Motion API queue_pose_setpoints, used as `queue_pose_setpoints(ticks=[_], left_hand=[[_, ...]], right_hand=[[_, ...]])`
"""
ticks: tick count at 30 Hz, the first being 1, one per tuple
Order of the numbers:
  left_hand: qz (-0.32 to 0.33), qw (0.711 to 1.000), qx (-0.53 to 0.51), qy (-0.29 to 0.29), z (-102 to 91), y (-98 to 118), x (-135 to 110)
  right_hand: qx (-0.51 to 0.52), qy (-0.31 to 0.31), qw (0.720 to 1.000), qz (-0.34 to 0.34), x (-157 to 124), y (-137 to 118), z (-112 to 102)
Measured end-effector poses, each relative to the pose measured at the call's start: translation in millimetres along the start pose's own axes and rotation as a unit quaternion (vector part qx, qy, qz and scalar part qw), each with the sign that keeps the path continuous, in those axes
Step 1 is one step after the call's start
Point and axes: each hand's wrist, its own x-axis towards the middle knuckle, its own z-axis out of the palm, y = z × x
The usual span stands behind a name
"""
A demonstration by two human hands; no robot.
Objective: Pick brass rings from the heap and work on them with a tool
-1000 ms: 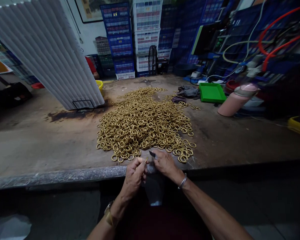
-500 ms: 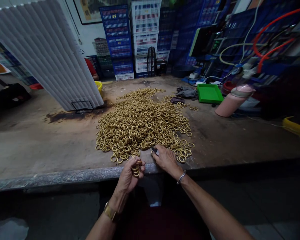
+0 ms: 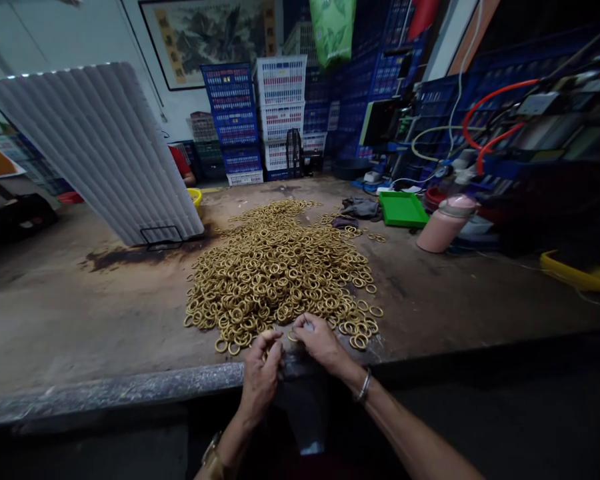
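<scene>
A big heap of brass rings (image 3: pixel 280 273) lies on the worn workbench (image 3: pixel 80 320) in front of me. My left hand (image 3: pixel 261 373) is curled at the bench's near edge, fingers closed round some brass rings. My right hand (image 3: pixel 320 341) rests just right of it at the heap's near rim, fingers bent in a pinch on a ring, with a small dark tool barely showing at the fingertips. The two hands nearly touch. A metal bangle is on my right wrist and a gold watch on my left.
A white corrugated panel (image 3: pixel 100 147) stands at the left on a wire stand. A green tray (image 3: pixel 403 209), a pink flask (image 3: pixel 445 223) and grey rags (image 3: pixel 360 207) sit at the right back. Stacked blue and white crates (image 3: pixel 260 120) line the far wall. A yellow bin (image 3: pixel 580 277) is far right.
The view has tilted up, so bench and hands sit lower in frame. My left hand closed on a stack of rings and moved toward the right hand; the right hand stays at the heap's edge.
</scene>
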Motion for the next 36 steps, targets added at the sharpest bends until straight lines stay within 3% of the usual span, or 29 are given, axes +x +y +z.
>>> queue_pose_setpoints(ticks=[4,8,17,21,25,32,36], left_hand=[[0.156,0.979,0.129,-0.014,0.2,-4.7,0.4],[0.185,0.968,0.168,-0.025,-0.9,-7.9,0.9],[0.11,0.989,0.096,0.011,3.0,6.1,-3.3],[0.019,0.999,0.021,-0.028,5.1,12.6,-6.2],[-0.089,0.992,-0.025,-0.091,4.7,10.7,-8.7],[-0.113,0.981,-0.124,-0.102,7.6,10.6,-11.4],[-0.111,0.981,-0.139,-0.082,7.8,13.6,-10.9]], right_hand=[[0.165,-0.074,0.98,0.087,-8.3,-6.7,5.2],[0.217,-0.111,0.963,0.113,-12.7,-5.5,7.1],[0.147,-0.081,0.985,0.05,-13.1,1.8,7.5],[0.113,-0.058,0.991,0.039,-11.9,2.9,7.2],[0.071,-0.049,0.996,0.009,-10.9,6.0,8.3],[0.082,-0.042,0.996,0.007,-8.7,12.9,7.9],[-0.068,0.021,0.996,-0.06,-10.2,17.1,4.8]])
